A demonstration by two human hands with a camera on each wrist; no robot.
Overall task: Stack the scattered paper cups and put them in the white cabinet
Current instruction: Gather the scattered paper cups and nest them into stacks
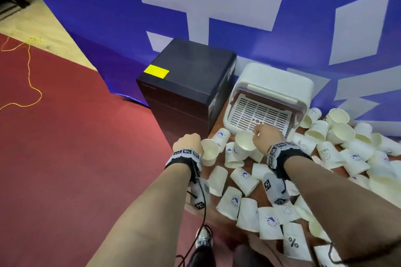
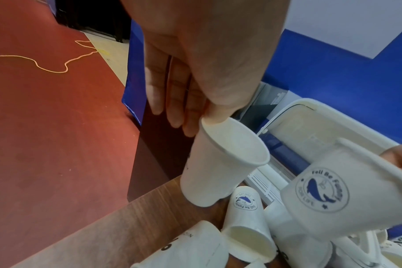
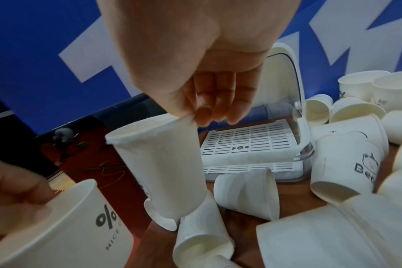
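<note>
- Two hands each hold one paper cup by its rim, just above a wooden table (image 1: 258, 196).
- Left hand (image 1: 188, 142) pinches a plain cup (image 1: 209, 151), upright, near the table's left edge.
- Right hand (image 1: 268, 136) pinches a whale-logo cup (image 1: 245, 144), just beside it.
- Many loose cups (image 1: 338, 149) lie scattered on the table.
- White cabinet (image 1: 271, 102) stands open at the far side, right of a black box (image 1: 186, 84).

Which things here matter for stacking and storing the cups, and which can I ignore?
Job:
- cup in left hand: percent-sign cup, pinched at rim
- cup in right hand: whale-logo cup, pinched at rim
- scattered cups on the wooden table
- white cabinet, lid up, slatted tray empty

Ignore:
- black box
- orange cord
- blue banner
</note>
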